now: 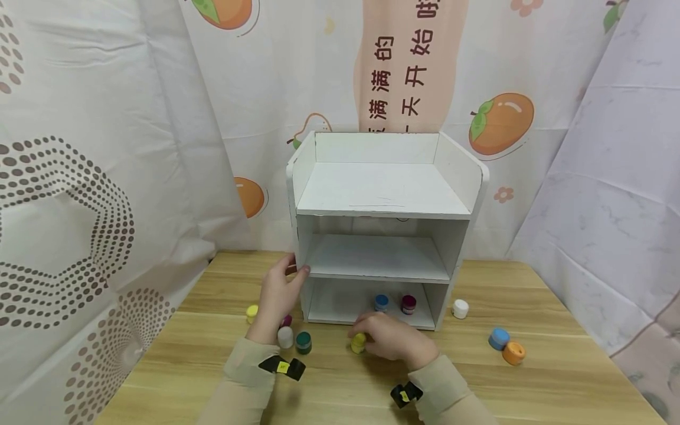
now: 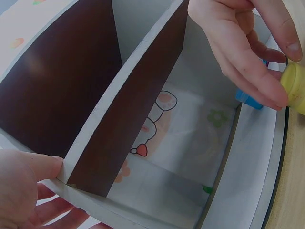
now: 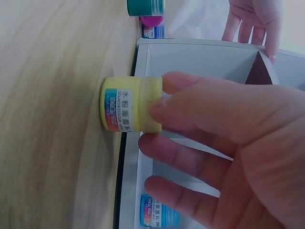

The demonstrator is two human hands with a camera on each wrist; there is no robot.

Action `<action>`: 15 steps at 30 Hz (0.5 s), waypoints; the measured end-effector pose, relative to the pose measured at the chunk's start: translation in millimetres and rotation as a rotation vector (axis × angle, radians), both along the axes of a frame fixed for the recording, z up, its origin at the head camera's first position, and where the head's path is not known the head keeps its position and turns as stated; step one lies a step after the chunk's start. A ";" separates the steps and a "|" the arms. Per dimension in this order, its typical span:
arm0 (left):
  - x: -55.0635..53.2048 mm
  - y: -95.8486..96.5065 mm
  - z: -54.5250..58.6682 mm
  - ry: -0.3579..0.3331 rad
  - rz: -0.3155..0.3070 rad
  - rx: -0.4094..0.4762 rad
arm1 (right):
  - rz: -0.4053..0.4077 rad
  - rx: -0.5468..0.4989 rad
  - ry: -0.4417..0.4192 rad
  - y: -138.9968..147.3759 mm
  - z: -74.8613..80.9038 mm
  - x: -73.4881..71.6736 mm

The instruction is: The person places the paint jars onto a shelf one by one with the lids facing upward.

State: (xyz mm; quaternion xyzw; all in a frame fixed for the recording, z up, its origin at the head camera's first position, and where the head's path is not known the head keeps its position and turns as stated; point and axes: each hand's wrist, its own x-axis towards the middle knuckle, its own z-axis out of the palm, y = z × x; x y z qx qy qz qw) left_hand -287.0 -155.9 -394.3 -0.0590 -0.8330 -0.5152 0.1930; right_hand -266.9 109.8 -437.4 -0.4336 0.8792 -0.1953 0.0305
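Pinching hand: your right hand (image 1: 390,337) holds the yellow pot (image 1: 358,343) by its lid (image 3: 151,87), in a narrow pinch of thumb and fingers.
Yellow pot: just in front of the white shelf unit (image 1: 382,189), beside its bottom board (image 1: 340,304); whether its base touches the table (image 1: 329,389) cannot be told.
Side grip: your left hand (image 1: 280,289) holds the left side panel (image 1: 303,171), thumb at the front edge by the middle shelf (image 1: 378,257), fingers round the outside.
Lid hold: if the lid is loose, the body could twist free and drop.
Board edge: moved inward too low, the pot's base could catch here; too high, your knuckles might knock the middle shelf.
Blue pot (image 1: 381,303) and dark red pot (image 1: 408,304): both stand in the bottom compartment, where a wide swing could bump them.
Panel pull: uneven force from your left hand might turn the unit and shift those two.
Left sleeve (image 1: 249,369): near the white pot (image 1: 285,337) and green pot (image 1: 303,342); a careless wrist could topple either.
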 end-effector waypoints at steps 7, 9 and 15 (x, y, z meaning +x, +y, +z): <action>0.9 0.2 0.1 -0.003 -0.004 0.005 | -0.042 -0.016 -0.050 1.5 -0.9 0.1; 1.0 0.3 0.1 -0.003 -0.005 0.003 | -0.054 -0.018 -0.061 1.8 -1.2 0.1; 0.7 0.1 0.0 -0.003 -0.010 0.001 | -0.058 -0.026 -0.078 3.1 -2.0 -0.6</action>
